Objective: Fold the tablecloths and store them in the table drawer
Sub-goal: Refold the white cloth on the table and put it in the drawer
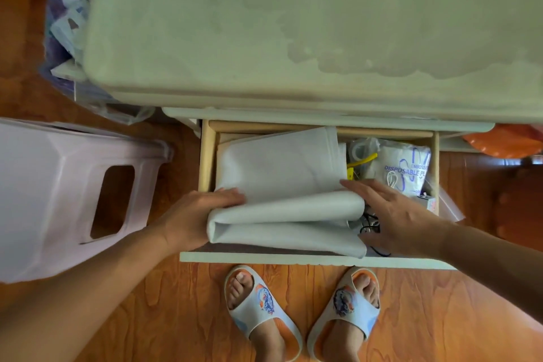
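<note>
A folded white tablecloth lies in the open wooden drawer under the pale tabletop. The cloth fills the drawer's left half, and its near folds bulge up toward the white drawer front. My left hand grips the cloth's near left corner, fingers curled over the top layer. My right hand lies with straight fingers against the cloth's right edge, fingertips touching the top layer.
The drawer's right half holds a bag of disposable gloves, a yellow item and dark cables. A pale plastic stool stands at the left. A bin with a purple liner sits behind it. My sandalled feet stand below on the wood floor.
</note>
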The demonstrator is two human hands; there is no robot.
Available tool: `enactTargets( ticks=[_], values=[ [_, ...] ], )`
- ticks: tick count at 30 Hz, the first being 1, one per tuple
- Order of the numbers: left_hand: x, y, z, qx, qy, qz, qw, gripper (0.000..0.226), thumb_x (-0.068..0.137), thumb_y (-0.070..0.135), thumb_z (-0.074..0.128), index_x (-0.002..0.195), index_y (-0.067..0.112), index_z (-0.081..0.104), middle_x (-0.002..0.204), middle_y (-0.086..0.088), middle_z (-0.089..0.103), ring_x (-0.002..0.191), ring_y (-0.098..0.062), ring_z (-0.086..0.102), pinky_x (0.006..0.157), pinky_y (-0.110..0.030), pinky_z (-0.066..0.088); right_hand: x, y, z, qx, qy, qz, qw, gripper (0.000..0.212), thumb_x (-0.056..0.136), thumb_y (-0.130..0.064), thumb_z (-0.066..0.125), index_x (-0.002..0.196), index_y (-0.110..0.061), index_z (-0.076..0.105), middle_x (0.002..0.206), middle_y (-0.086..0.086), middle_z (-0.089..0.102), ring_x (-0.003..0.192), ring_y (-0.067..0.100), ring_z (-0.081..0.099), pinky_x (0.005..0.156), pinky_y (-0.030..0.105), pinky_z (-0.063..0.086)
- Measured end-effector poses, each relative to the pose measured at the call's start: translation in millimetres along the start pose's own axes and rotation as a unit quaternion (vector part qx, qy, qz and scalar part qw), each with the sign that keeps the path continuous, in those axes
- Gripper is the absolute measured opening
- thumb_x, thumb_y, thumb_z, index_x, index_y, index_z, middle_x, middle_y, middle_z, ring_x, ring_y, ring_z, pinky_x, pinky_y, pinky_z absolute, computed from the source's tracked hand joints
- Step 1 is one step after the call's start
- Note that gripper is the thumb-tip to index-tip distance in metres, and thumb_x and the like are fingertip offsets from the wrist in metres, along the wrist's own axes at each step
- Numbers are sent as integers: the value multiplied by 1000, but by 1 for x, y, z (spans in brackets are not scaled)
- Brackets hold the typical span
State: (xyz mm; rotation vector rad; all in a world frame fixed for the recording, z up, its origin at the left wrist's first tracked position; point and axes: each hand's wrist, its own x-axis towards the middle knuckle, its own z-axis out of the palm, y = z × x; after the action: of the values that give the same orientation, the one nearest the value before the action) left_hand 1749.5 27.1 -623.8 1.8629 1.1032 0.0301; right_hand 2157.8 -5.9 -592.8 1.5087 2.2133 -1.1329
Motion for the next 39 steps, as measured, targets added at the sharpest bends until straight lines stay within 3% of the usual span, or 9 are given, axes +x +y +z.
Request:
enactTargets(
  ticks=[3,8,13,17,20,27,32,36,39],
  values=[
    [1,10,-4,-71,7,-83,994,58,70,18,82,123,37,66,117,27,67,113,0,63,92,-28,53,2,4,10,71,60,36,995,106,71,-34,86,150,-45,16,136,-4,42,118,12,49,99,27,46],
    [9,12,-3,-150,16,-197,969,22,85,6,76,94,26,70,92,3,75,93,-17,69,83,-47,54,-9,2,17,46,29,22,998,117,74,-39,85,158,-35,4,136,-4,38,118,8,42,107,30,44],
    [20,24,-8,-286,33,-205,936,37,84,6,80,106,33,67,102,29,71,87,16,65,72,-2,46,23,-5,11,233,44,70,969,110,59,-64,83,146,-61,16,114,-20,50,113,9,44,98,35,43],
    [15,34,-4,-279,62,-210,935,66,67,22,94,121,39,59,112,8,71,105,0,65,84,-14,51,29,-13,12,398,80,87,910,70,72,-61,77,134,-49,49,108,-16,69,101,8,66,82,25,54],
    [4,47,2,-269,145,-167,937,99,57,27,94,136,50,38,132,10,56,122,2,55,95,-13,46,31,-23,20,462,130,135,867,71,68,-50,80,133,-36,53,103,-11,72,95,8,69,79,26,57],
    [-19,53,11,-63,170,-150,972,79,75,88,51,131,33,60,115,15,68,105,-12,67,83,-22,52,24,-41,16,408,142,149,890,69,73,-47,79,133,-32,48,103,-13,65,93,3,67,74,24,57],
    [14,38,9,-57,237,-184,952,62,85,74,52,129,31,58,114,-4,72,100,-28,68,84,-39,55,41,-52,9,460,171,206,847,36,88,-43,70,117,-24,61,99,-14,69,84,-3,69,61,12,52],
    [38,37,14,-39,279,-202,938,48,94,53,61,122,15,69,120,-9,67,112,-30,63,90,-32,46,62,-57,17,368,214,286,859,48,87,-66,59,110,-24,67,102,-4,71,97,21,66,85,39,55],
    [56,42,12,-37,277,-272,921,54,96,50,61,141,23,53,137,-9,53,123,-31,54,91,-36,45,77,-63,13,300,203,352,863,60,88,-71,48,109,-18,67,106,8,69,93,29,58,84,40,48]
  ],
)
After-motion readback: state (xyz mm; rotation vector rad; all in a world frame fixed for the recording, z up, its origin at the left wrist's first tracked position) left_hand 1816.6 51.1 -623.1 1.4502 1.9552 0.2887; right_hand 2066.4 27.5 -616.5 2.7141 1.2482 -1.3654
